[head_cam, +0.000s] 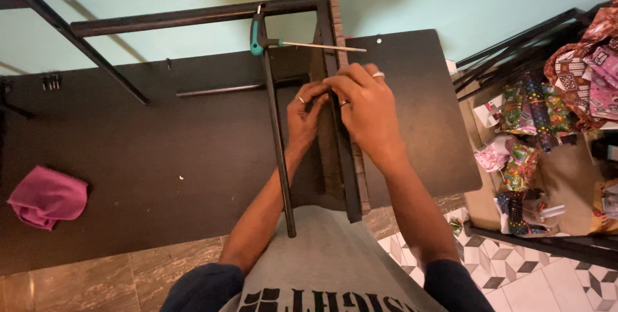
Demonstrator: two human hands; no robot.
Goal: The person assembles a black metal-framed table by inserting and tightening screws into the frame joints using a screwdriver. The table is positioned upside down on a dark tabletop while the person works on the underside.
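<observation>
My left hand (306, 115) and right hand (360, 103) pinch together on the dark metal frame (344, 170), teal-handled hex key (270, 41) lying nearby on the table (161, 144).

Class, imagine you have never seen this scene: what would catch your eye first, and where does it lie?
First, the two hands in the middle: the left hand and right hand meet on a black metal frame standing on the dark tabletop. A teal-handled T-shaped tool rests at the frame's far end. At the left edge lies a crumpled pink cloth; at the right, a heap of colourful wrappers.
</observation>
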